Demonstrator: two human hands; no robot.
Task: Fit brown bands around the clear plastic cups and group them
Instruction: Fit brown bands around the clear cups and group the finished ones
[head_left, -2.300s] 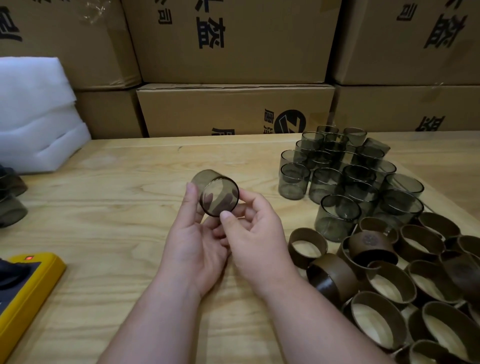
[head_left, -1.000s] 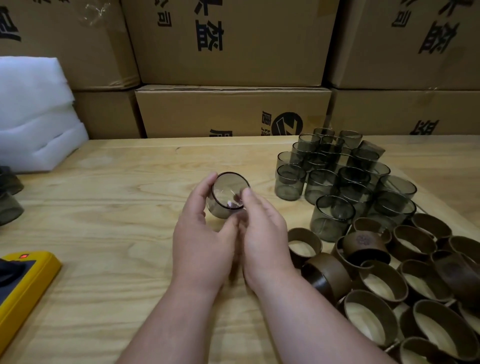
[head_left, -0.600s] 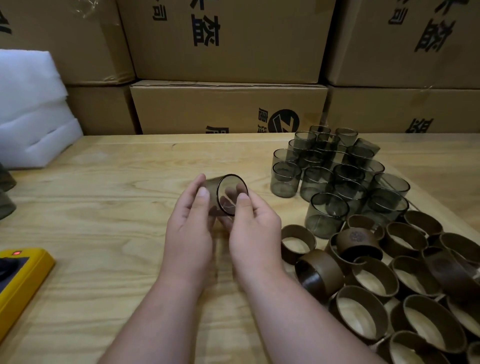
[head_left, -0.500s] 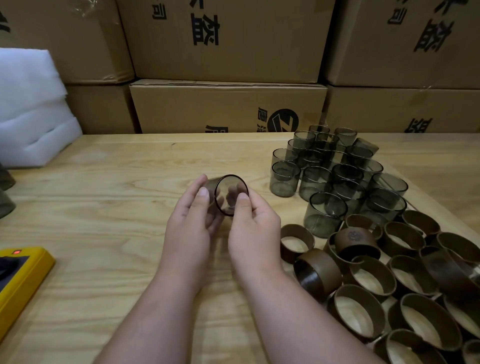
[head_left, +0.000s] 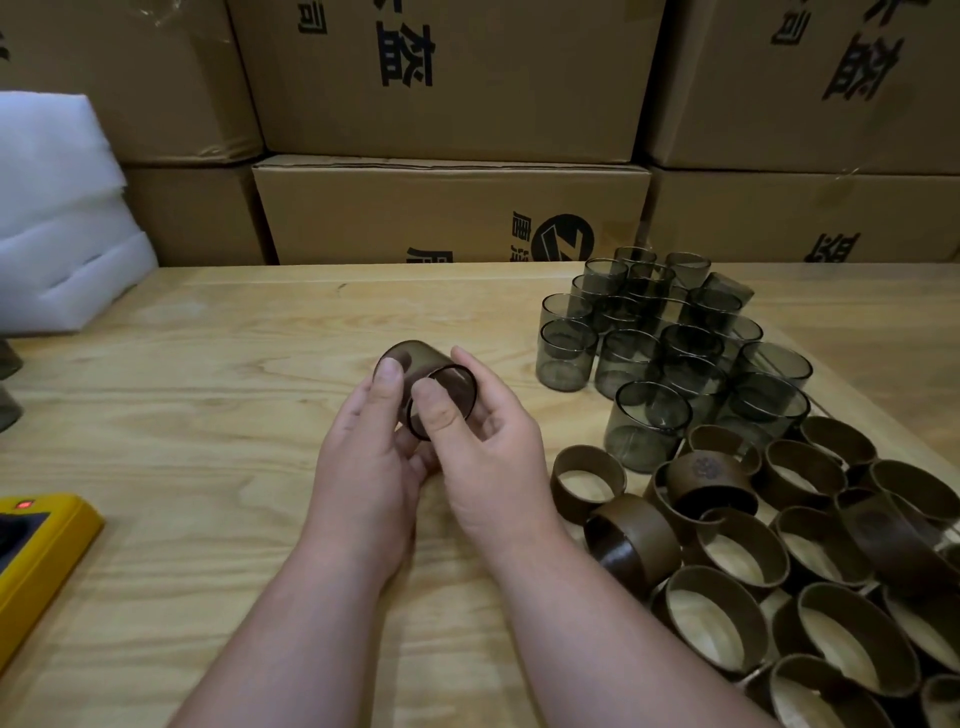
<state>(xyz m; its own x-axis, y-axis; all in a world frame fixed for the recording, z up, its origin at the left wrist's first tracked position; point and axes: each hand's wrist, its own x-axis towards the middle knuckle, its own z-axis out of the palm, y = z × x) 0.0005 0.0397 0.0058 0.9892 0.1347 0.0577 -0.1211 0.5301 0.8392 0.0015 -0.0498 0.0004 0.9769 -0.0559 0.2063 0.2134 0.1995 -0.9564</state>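
Both hands hold one smoky clear cup (head_left: 415, 364) on its side above the wooden table (head_left: 208, 415), its open mouth facing me. My left hand (head_left: 363, 467) grips it from the left, thumb on the cup wall. My right hand (head_left: 493, 457) grips it from the right, thumb on the rim and fingers curled behind. I cannot tell whether a band sits on this cup. Several bare cups (head_left: 670, 343) stand grouped at the right. Several loose brown bands (head_left: 779, 545) lie in a pile in front of them.
Stacked cardboard boxes (head_left: 447, 213) wall off the table's far edge. White foam sheets (head_left: 57, 218) are piled at the back left. A yellow device (head_left: 36, 551) lies at the near left edge, and dark cups (head_left: 8, 410) show partly at the left border.
The cup has been turned in my hands and sits slightly lower. My right thumb has moved onto its rim, and my left thumb now rests on its wall.
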